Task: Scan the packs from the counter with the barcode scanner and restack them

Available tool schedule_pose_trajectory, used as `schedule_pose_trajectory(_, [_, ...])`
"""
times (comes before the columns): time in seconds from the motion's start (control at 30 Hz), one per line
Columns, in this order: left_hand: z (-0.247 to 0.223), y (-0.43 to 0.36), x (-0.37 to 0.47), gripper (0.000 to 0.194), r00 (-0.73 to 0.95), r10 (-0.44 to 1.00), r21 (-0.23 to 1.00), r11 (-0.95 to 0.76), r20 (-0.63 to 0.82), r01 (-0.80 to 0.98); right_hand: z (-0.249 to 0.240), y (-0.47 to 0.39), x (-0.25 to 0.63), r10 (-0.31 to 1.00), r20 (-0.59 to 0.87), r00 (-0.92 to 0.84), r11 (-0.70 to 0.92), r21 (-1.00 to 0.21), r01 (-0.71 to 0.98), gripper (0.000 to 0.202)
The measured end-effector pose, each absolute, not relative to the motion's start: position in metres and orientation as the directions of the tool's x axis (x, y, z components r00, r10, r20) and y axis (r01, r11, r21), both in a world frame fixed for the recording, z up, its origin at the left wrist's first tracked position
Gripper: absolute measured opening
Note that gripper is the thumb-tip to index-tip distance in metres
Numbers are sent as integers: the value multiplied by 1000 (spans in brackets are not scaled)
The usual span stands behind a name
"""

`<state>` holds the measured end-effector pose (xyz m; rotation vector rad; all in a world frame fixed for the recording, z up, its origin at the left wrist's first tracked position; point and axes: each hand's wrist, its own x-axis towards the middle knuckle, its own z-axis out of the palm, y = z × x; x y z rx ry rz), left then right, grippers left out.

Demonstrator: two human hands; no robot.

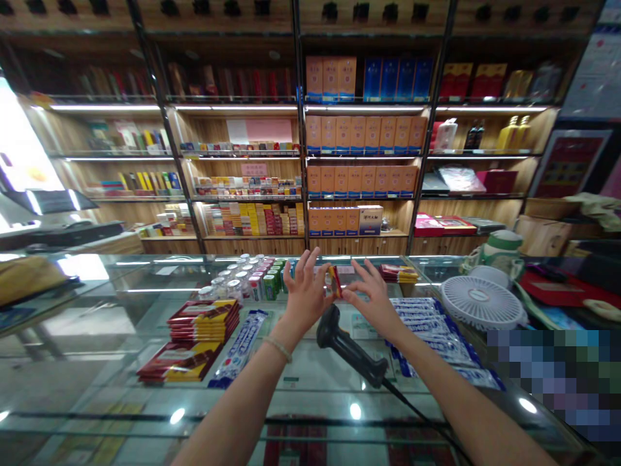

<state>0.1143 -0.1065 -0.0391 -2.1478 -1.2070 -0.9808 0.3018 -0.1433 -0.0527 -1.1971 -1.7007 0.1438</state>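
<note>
Between my two hands, above the glass counter, is a small red and yellow packet seen edge-on [336, 282]. My left hand [306, 294] pinches it between thumb and forefinger, with the other fingers raised. The fingertips of my right hand [371, 298] are at the packet's right side, the thumb touching its lower end and the other fingers spread. Just below my hands a black handheld scanner [352, 346] lies on the glass, its cable running to the lower right.
Red and yellow packets [204, 320] are stacked on the left, beside a blue-white packet [240, 346]. Small bottles [237, 278] stand behind. On the right are blue-white packets [427, 323] and a white fan [480, 301]. Stocked shelves [359, 239] line the back wall.
</note>
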Motion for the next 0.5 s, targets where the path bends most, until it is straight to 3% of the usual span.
schedule_pose_trajectory(0.13, [-37,-106,113,56,301,552,13,-492,778,870,-52,-142,310,797,600,-71,529,-636,561,45])
schedule_pose_trajectory(0.23, [-35,-108,111,57,303,565,47,-520,767,853,-56,-132,323,835,550,9,479,-735,480,46])
schedule_pose_trajectory(0.4, [-36,-114,112,59,451,516,-28,-635,728,772,-66,-121,338,937,348,11,313,-857,409,57])
schedule_pose_trajectory(0.5, [-37,-117,114,60,518,477,-77,-679,710,730,-69,-121,338,956,283,-73,288,-870,401,51])
